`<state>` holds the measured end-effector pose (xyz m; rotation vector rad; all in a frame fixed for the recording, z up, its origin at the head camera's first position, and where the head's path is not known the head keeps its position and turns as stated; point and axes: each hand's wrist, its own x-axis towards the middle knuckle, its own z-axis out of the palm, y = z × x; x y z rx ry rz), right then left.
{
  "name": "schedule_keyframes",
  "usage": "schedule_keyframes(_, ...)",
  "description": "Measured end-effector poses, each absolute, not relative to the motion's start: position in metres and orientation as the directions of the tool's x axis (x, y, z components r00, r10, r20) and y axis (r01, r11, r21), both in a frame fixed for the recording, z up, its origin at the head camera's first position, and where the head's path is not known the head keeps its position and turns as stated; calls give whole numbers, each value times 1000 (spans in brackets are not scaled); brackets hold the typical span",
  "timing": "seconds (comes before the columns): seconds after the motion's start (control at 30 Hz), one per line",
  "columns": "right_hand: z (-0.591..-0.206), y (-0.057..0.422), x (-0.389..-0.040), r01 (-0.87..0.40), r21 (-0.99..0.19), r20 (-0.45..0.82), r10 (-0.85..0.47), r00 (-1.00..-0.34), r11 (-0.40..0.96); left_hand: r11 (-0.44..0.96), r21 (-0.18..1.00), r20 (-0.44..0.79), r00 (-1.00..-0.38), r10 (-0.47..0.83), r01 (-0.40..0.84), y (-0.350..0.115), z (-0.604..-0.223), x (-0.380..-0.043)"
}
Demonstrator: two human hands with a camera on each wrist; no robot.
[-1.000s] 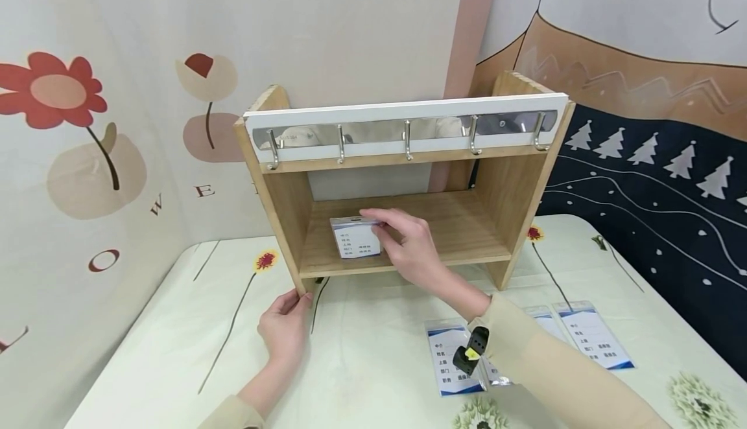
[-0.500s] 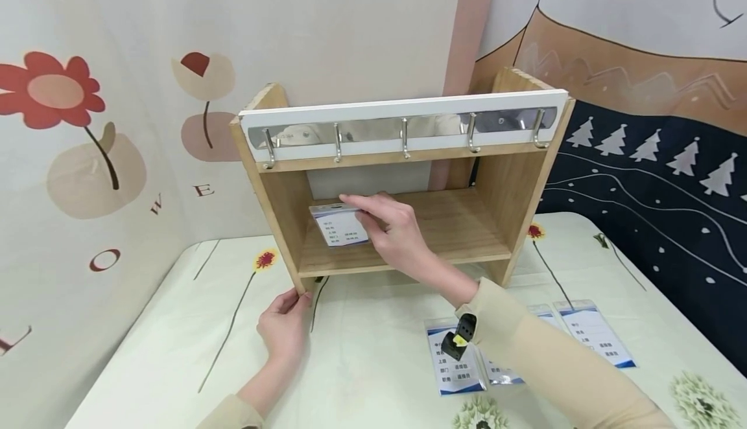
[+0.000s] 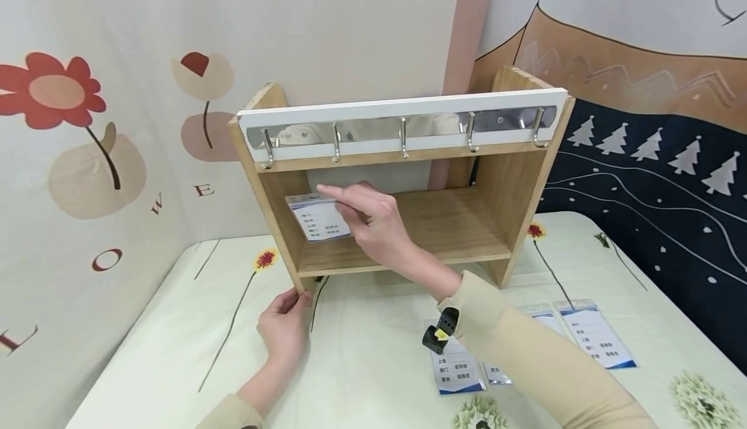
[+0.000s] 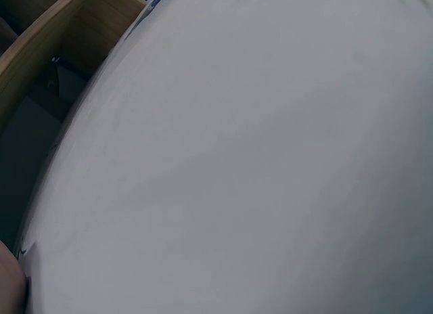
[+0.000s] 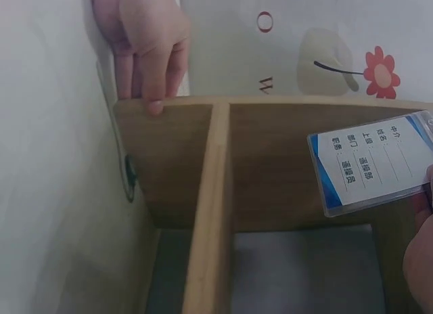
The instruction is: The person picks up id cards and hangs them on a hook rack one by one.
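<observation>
My right hand (image 3: 373,218) pinches a badge in a clear plastic holder (image 3: 315,218) by its upper right side, in front of the left part of the wooden shelf's opening. In the right wrist view the badge (image 5: 372,164) shows printed lines and blue corners, with part of my right hand (image 5: 421,260) at the right edge. My left hand (image 3: 286,328) grips the foot of the shelf's left side panel, thumb and fingers on either side. The shelf (image 3: 455,221) carries a white rail with a metal strip of several hooks (image 3: 403,137) above the badge.
More badges lie on the pale flowered cloth (image 3: 373,351) at front right, one badge (image 3: 598,335) fully in sight and others partly under my right forearm. Printed curtains (image 3: 362,27) stand behind and to the sides. A black strap (image 3: 441,332) sits at my right cuff.
My right hand has moved left and up with the badge, from low over the shelf board toward the left side panel. The left hand has stayed at the shelf's foot.
</observation>
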<state>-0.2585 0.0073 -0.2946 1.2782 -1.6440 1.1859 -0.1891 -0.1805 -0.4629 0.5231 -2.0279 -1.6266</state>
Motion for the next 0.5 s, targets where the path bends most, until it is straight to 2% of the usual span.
schedule_keyframes(0.5,-272,-16,-257,-984,-171,944,-277,-178,49,223,974,104,-819,-564,-29,-180,-461,-189)
